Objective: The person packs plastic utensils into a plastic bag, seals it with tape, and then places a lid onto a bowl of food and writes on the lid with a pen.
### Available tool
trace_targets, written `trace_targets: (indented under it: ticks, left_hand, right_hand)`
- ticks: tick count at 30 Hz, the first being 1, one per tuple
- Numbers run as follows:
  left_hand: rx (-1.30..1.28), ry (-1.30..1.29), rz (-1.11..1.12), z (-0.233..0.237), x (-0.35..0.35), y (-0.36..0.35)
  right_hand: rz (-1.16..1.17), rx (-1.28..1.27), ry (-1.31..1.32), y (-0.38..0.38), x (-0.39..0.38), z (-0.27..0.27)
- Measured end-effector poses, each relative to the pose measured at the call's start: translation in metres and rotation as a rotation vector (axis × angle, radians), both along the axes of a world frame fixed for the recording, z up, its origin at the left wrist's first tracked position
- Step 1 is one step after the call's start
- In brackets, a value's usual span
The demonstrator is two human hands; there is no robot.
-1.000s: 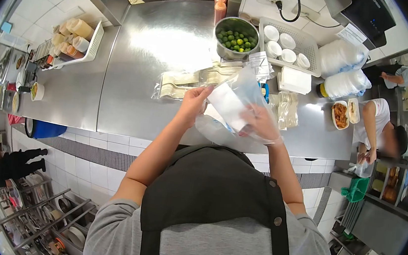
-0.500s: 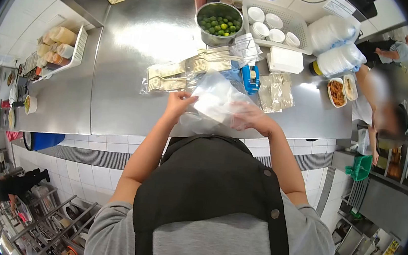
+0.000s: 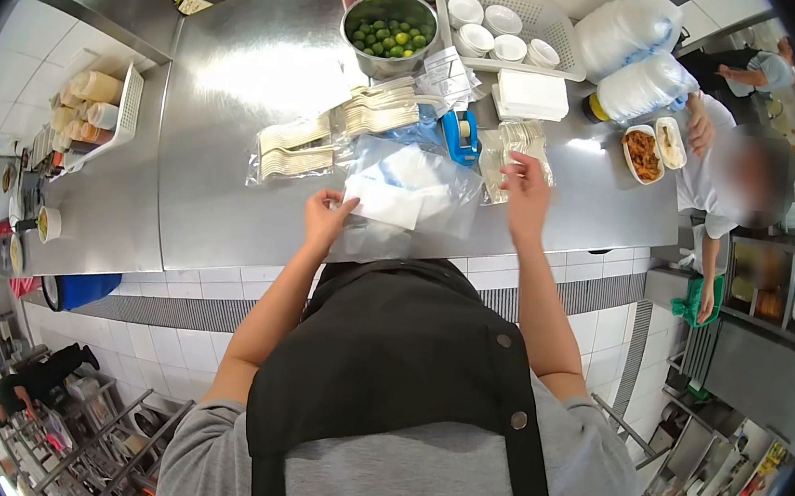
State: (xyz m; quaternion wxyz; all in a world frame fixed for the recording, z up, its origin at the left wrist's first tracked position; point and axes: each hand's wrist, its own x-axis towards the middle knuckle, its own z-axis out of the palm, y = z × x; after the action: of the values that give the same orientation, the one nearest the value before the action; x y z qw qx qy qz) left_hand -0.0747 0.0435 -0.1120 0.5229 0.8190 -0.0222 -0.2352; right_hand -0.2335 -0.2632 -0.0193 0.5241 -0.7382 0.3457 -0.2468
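Observation:
My left hand (image 3: 324, 224) pinches the left edge of a clear plastic bag (image 3: 455, 206) lying at the counter's front, its thumb and fingertips closed there. White paper napkins (image 3: 383, 201) show inside or beneath the film. To the right, my right hand (image 3: 528, 200) is off the bag with its fingers apart, over a clear packet of wrapped cutlery (image 3: 499, 162). Just behind the bag sits a blue tape dispenser (image 3: 460, 138). Pale disposable forks in plastic lie in two bundles, the left forks (image 3: 294, 148) and the rear forks (image 3: 380, 109).
A steel pot of limes (image 3: 390, 39) stands at the back beside a white basket (image 3: 572, 63) of small bowls. White boxes (image 3: 533, 96) are stacked before it. At right are stacked plastic containers (image 3: 642, 85), food trays (image 3: 642, 155) and a person (image 3: 715, 175) by the counter.
My right hand has left the bag and moved right and up to the cutlery packet. The bag lies flatter, and my left hand stays at its edge. The person at right has reached toward the food trays.

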Motion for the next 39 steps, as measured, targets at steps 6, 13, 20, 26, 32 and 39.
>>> trace_targets:
  ticks: [6,13,20,26,32,39]
  left_hand:
    - [0.037,-0.005,0.011,-0.001,-0.006,0.003]
    - [0.01,-0.106,0.057,-0.007,-0.011,-0.002]
    - [0.038,-0.111,0.19,0.011,-0.032,0.02]
    - [-0.052,-0.135,0.311,0.002,-0.065,0.13]
    - [-0.09,-0.124,0.229,-0.009,-0.112,0.227]
    - [0.028,0.091,0.127,-0.024,-0.135,0.394]
  right_hand:
    - [0.725,-0.476,0.189,0.101,0.03,-0.023]
    - [0.807,-0.605,0.67,0.092,0.021,-0.035]
    - [0.868,-0.646,0.797,0.069,0.016,-0.036]
    - [0.843,-0.659,0.661,0.123,0.04,0.019]
    - [0.672,-0.263,-0.082,0.236,0.088,0.056]
    - [1.402,-0.434,0.038,0.442,0.096,0.019]
